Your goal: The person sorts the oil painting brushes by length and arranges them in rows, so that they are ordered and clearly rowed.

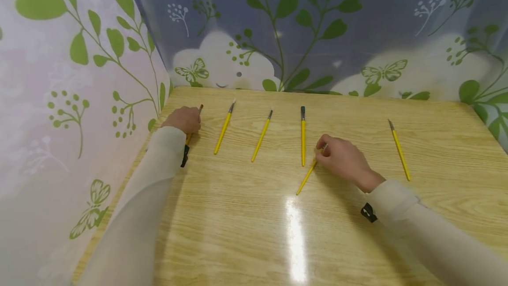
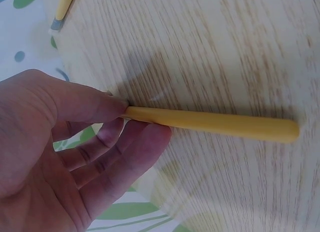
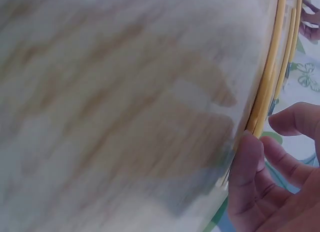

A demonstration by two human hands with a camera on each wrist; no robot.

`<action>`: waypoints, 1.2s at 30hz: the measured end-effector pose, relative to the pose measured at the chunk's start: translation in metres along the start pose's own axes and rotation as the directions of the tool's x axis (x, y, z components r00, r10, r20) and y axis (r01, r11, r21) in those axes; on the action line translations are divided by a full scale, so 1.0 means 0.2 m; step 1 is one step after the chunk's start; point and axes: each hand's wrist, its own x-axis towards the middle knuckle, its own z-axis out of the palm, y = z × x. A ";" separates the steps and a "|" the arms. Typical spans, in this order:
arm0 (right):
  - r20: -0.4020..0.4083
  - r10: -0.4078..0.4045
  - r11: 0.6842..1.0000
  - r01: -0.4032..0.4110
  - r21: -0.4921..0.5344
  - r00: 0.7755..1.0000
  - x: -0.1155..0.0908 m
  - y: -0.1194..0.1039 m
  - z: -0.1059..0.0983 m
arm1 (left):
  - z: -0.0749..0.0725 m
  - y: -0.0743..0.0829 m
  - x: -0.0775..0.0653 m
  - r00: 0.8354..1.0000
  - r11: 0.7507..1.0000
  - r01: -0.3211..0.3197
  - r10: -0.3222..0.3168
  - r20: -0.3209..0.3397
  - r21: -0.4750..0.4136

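At the left of the frame, the left hand (image 1: pixel 183 119) pinches the first paintbrush (image 2: pixel 215 123) between thumb and fingers. The fingers are narrow on it, toward the bristle end, so the handle remains free and, I judge, can be turned easily. The bristle tip shows beyond the knuckles, pointing to the upper edge of the frame.

Next comes the second paintbrush (image 1: pixel 223 132), then, left of the centre, the third paintbrush (image 1: pixel 262 138). Both lie on the desk (image 1: pixel 238 220) with bristles upward and handles leaning to lower left. At the centre, the flat-tipped brush (image 1: pixel 303 140) lies nearly straight up and down. The gaps and the shared direction seem deliberate, perhaps so that each brush can be seen and taken separately.

Just right of the centre, the right hand (image 1: pixel 343 156) holds the slim brush (image 1: pixel 305 180) in a narrow pinch near its metal part; the handle slopes to lower left, near the lower end of the flat-tipped brush. Such a grip probably serves for small corrections of angle. Whether this handle touches the desk, I cannot tell.

At the right, the last paintbrush (image 1: pixel 399 152) lies well apart, tilted the opposite way, its tip toward upper left.
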 end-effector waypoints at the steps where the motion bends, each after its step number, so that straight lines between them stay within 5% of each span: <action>1: 0.001 -0.002 1.000 0.002 -0.002 1.000 0.00 -0.01 0.01 | 0.00 0.00 0.00 1.000 1.000 0.000 0.000 0.001 0.001; 21: 0.041 -0.005 0.993 0.010 -0.117 0.999 0.01 -0.08 0.04 | 0.00 -0.01 0.00 1.000 1.000 -0.015 0.015 0.005 -0.007; 36: 0.078 0.035 0.995 -0.027 -0.095 0.996 0.04 -0.06 0.01 | -0.01 0.00 -0.02 1.000 1.000 -0.001 0.001 0.012 0.005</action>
